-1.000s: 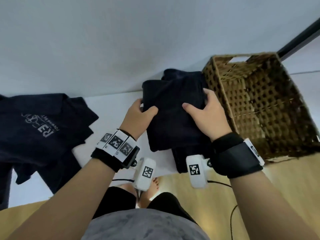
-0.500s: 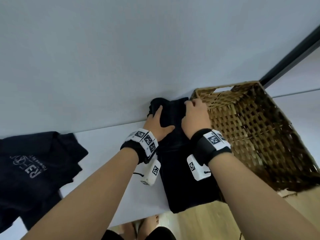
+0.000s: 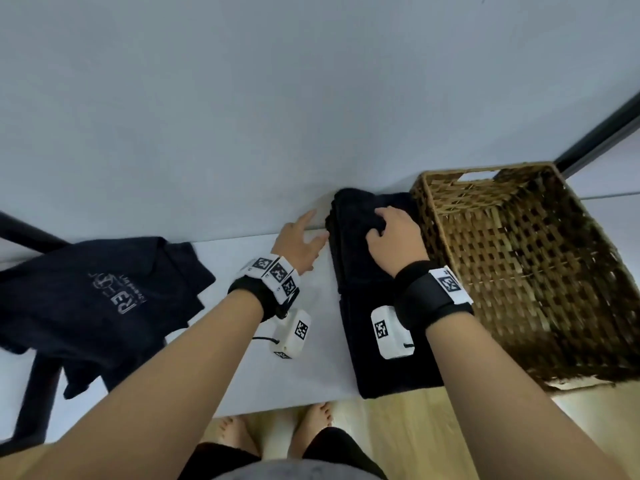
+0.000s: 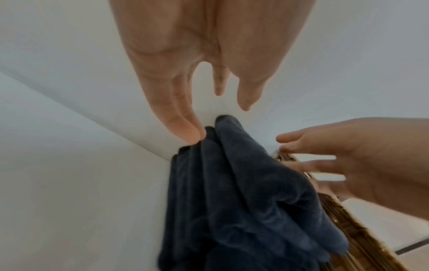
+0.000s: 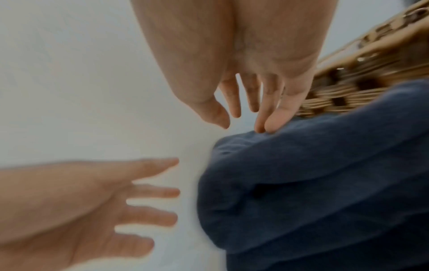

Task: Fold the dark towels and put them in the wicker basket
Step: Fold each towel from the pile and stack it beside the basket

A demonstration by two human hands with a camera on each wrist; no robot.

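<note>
Dark folded towel [image 3: 375, 299], a long navy terry strip, lies on the white tabletop [image 3: 322, 372] just beside the left wall of the brown wicker basket [image 3: 512, 271], its far end bunched against the pale wall and its near end reaching the table's front edge. One towel can be counted here, though its far end shows several stacked layers. The basket, the only one, is rectangular and open-topped, and its inside looks bare of cloth.

Left of the basket, the right hand [image 3: 394, 244] rests on the towel's far end with fingers loosely bent, fingertips touching the cloth; the right wrist view shows them spread, not clamped. The left hand [image 3: 301, 244] sits further left of the basket, fingers straight and apart, its fingertips just at the towel's left edge by the wall.

A strip of bare white tabletop lies between the towel and one dark printed T-shirt [image 3: 90, 299], which is well left of the basket and drapes over the table's front edge.
</note>
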